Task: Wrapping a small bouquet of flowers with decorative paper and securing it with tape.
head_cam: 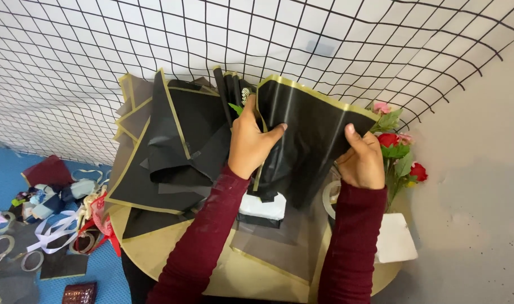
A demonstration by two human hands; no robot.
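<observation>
a round tan table (155, 253) stands against a white wall with a black wire grid (99, 56), ribbons (54, 225) strewn on blue floor at left. both arms reach forward; the left hand (251, 143) and right hand (361, 160) each pinch a gold-edged black wrapping sheet (307, 124), held upright over the table's far side.

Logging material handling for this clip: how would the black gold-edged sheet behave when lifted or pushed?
Probably floppy: the sheet bends and creases between the left hand and right hand. Likely light, since fingertip pinches hold it up. Possibly slippery; its surface shows a sheen, and similar sheets lie slid askew.
</observation>
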